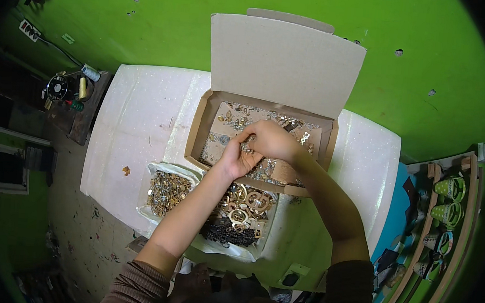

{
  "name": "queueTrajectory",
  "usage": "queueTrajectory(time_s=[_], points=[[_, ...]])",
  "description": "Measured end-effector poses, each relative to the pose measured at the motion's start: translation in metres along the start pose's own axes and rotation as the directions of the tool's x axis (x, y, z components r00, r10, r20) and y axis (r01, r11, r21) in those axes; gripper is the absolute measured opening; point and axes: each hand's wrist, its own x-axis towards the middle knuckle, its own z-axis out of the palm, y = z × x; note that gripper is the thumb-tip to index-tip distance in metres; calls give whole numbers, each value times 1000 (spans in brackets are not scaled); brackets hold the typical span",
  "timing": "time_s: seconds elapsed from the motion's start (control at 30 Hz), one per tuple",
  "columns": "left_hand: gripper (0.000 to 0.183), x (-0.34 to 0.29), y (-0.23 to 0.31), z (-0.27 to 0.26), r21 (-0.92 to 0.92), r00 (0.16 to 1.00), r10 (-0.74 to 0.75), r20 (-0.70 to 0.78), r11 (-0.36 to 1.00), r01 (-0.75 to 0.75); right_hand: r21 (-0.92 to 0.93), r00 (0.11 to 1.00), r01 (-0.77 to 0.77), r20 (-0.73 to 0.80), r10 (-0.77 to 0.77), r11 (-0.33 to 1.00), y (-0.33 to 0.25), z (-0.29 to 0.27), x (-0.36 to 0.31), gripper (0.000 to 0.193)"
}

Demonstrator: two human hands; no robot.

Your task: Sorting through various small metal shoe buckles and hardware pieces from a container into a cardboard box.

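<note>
My left hand (240, 160) is turned palm up and cupped over the open cardboard box (196, 126). Over that palm, my right hand (276, 139) is bent with its fingers curled in and pointing down. The hands meet; what lies between their fingers is too small and hidden to name. Beneath them the box holds many small gold and silver metal fittings (239, 114), some loose and some in patches. A flat tan piece (285, 172) lies in its near right part. The box's lid (284, 61) stands raised against the wall.
Left of my left forearm, a white-lined container (168, 194) is heaped with small gold fittings. Beside it, another holds gold rings and buckles (238, 215) and black chain (227, 234). All rest on a whitish sparkly table (137, 109). A wooden rack with green sandals (449, 189) stands right.
</note>
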Motion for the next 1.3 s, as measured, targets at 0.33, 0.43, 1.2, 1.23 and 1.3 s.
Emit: queueTrajectory(time_s=[0.33,0.43,1.2,1.23,1.3], points=[[27,-12,28,-14,-229,995,82,-51,969,-91,-114,979,165,-99,-177,980,52,13,-12,29],[27,-15,29,-14,-135,988,116,-103,982,-129,-251,968,204,199,-156,946,78,53,-22,37],[27,-15,30,-27,-129,994,78,-83,988,-89,196,996,40,-89,-23,980,48,32,-14,11],[27,-15,31,-31,-135,993,82,-85,986,-93,371,992,-78,-62,109,925,35,26,-12,12],[27,-15,35,-36,-128,999,12,44,992,-7,395,997,-55,-21,69,917,16,27,-5,15]])
